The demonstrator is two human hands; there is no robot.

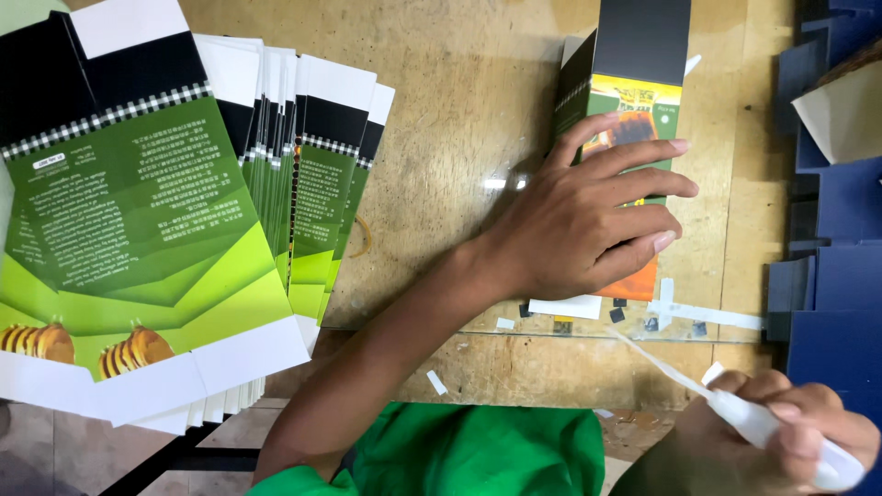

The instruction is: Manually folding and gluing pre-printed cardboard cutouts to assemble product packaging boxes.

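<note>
Scene: a head-worn camera looks down on a wooden worktable (459,83) with a glass sheet lying over part of it.
Left hand: the left hand (593,216) lies palm-down, fingers spread flat, pressing a folded green, black and orange carton (634,64) against the table; it presses rather than grips.
Right hand: the right hand (781,432) sits low at the near right corner, fingers closed around a small white squeeze bottle (781,432), whose long thin nozzle (657,363) slants up and left toward the carton.
Carton position: directly under the left hand, well ahead of the right hand; its white bottom flap (565,307) pokes out just below the left palm.
Nozzle position: the tip is near that flap but apart from it (no contact shows).
Step in hand: judged from this layout, the carton is being held still for gluing at its near edge.
Next move calls for: a steady press from the left hand and a fine, lightly squeezed line along the narrow flap.
Nearby: a fanned stack of flat printed cartons (156,211) lies to the left; dark blue folded pieces (841,276) line the right edge; small paper scraps (436,382) dot the table.
</note>
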